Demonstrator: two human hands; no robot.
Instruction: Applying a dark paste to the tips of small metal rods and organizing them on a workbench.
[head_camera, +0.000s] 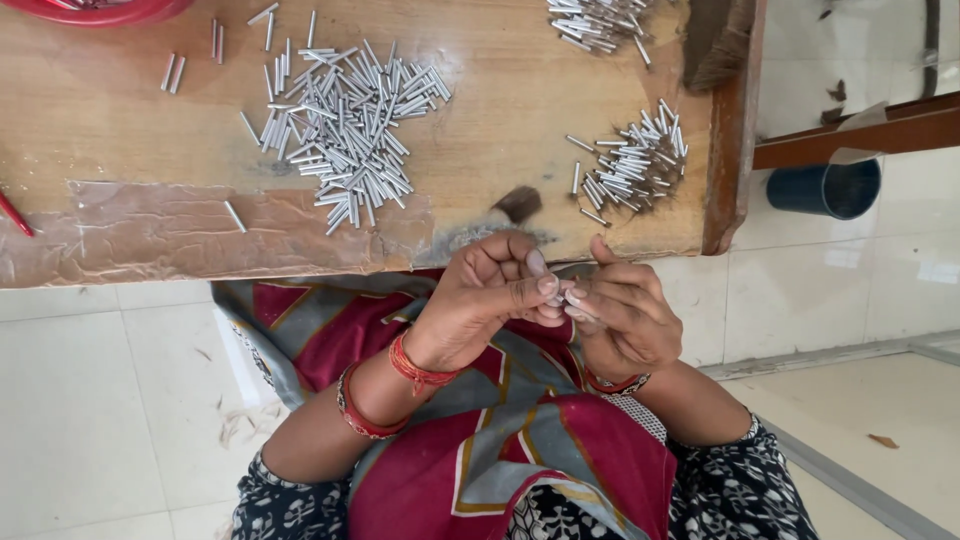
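Pinching one small metal tube between both hands' fingers, left hand, right hand, tube piles on wooden table.

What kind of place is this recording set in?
Probably a small hand-assembly workshop: heaps of small metal tubes lie on a worn wooden bench, and both hands work a small piece together above the tiled floor.
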